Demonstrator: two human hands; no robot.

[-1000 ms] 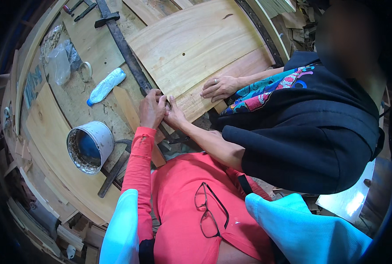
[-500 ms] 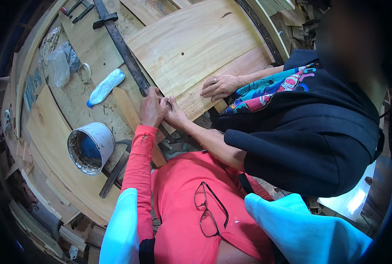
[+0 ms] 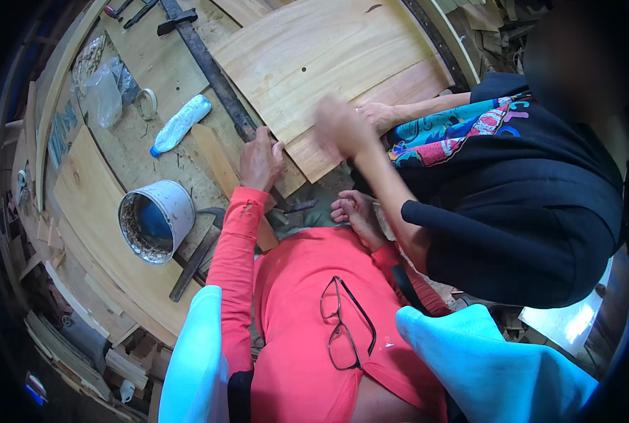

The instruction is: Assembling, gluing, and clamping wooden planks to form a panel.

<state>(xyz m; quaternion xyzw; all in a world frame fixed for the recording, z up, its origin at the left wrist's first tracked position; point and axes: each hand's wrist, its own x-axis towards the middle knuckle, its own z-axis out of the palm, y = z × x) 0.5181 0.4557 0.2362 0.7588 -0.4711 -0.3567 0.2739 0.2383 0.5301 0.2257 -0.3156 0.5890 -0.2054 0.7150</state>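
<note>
On the left, a hand could pass between the pale plastic bottle with a blue cap and the round white bucket with a stained inside. Rightward, the long dark metal bar stands in the way, with the person's bare left hand at its near end. The broad pale wooden panel is open at its far part; the co-worker's blurred bare hand obstructs its near right.

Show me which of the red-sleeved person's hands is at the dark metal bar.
The left hand, at the end of the dark bar; the right hand is apart from it.
</note>
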